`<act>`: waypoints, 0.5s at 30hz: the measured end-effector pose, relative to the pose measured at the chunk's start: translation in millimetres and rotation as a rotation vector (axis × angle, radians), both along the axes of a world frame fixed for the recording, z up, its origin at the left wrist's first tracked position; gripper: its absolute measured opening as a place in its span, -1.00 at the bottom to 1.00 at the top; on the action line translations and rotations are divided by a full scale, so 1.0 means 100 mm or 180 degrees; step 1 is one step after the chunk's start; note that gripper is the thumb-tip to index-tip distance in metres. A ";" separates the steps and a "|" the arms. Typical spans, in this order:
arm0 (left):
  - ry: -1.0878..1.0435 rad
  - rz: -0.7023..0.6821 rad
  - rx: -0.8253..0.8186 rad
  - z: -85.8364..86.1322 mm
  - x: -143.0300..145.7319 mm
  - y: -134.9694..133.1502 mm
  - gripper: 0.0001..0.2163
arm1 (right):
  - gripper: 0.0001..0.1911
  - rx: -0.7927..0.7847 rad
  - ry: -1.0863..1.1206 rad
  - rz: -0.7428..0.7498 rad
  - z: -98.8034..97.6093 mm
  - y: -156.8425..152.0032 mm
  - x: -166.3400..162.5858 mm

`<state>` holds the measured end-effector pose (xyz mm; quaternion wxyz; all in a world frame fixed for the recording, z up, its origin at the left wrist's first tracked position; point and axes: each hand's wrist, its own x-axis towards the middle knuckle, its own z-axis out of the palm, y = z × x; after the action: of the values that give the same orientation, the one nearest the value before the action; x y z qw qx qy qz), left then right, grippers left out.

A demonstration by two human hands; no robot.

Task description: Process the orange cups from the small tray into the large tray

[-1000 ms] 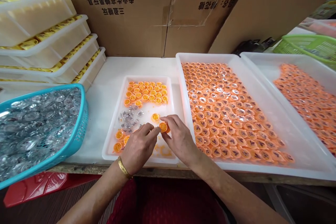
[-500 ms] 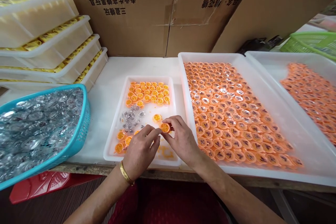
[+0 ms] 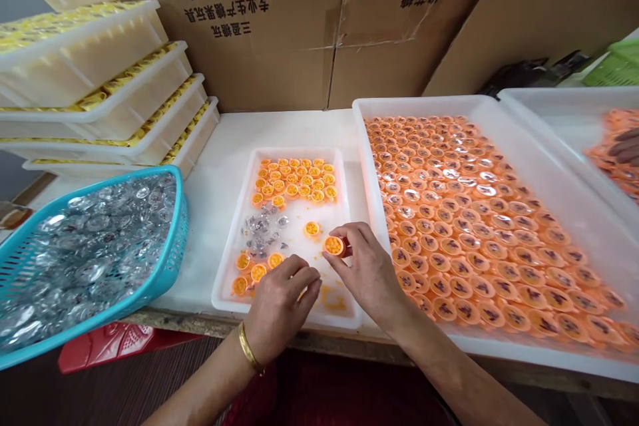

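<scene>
My right hand (image 3: 370,273) pinches a small orange cup (image 3: 334,246) filled with yellow pellets, held just above the small white tray (image 3: 230,239). To its left, my left hand (image 3: 283,299) hovers over the tray's front with fingers curled together; whatever they might hold is hidden. A lone orange cup (image 3: 311,229) stands in the tray beyond my hands. Rows of similar filled cups (image 3: 294,180) fill the tray's far end, and several more (image 3: 258,273) sit at its near left. Between these groups lies a pile of clear plastic lids (image 3: 262,229).
A blue basket (image 3: 174,239) of clear lids stands at the left, before stacked white trays (image 3: 144,86) with yellow items. On the right, a large white tray (image 3: 372,193) holds lidded orange cups (image 3: 449,213). Another person's hand (image 3: 626,146) reaches into the farther tray. Cardboard boxes (image 3: 279,66) stand behind.
My left hand has drawn away from the orange cup, which stays in my right hand. The view has shifted left, and another person's hand has appeared at the right edge.
</scene>
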<state>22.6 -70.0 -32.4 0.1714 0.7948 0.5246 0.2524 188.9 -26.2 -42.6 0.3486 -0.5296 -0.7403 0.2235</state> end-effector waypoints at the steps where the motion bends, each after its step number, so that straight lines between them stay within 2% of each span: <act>1: 0.0096 0.0071 -0.0034 0.01 -0.04 0.04 -0.84 | -0.79 0.0012 0.0010 -0.0002 0.00 0.00 -0.01; 5: 0.1136 0.0485 0.0164 0.00 -0.18 0.41 -0.82 | -0.75 0.0063 0.0042 0.0012 0.02 0.01 -0.03; 8: 0.1895 0.0486 0.0107 -0.06 -0.20 0.71 -0.78 | -0.73 0.0131 0.0120 0.0048 0.03 0.00 -0.03; 11: 0.2004 0.0394 -0.0004 -0.14 -0.16 0.86 -0.76 | -0.72 0.0261 0.0100 0.0097 0.03 -0.01 -0.02; 15: 0.1818 0.0449 -0.0104 -0.23 -0.14 0.88 -0.76 | -0.67 0.0456 0.0004 0.0206 0.04 -0.02 -0.03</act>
<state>8.2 18.4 -55.0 0.0117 0.7924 0.6095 0.0213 185.8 -28.0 -38.7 0.3787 -0.4790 -0.7709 0.1814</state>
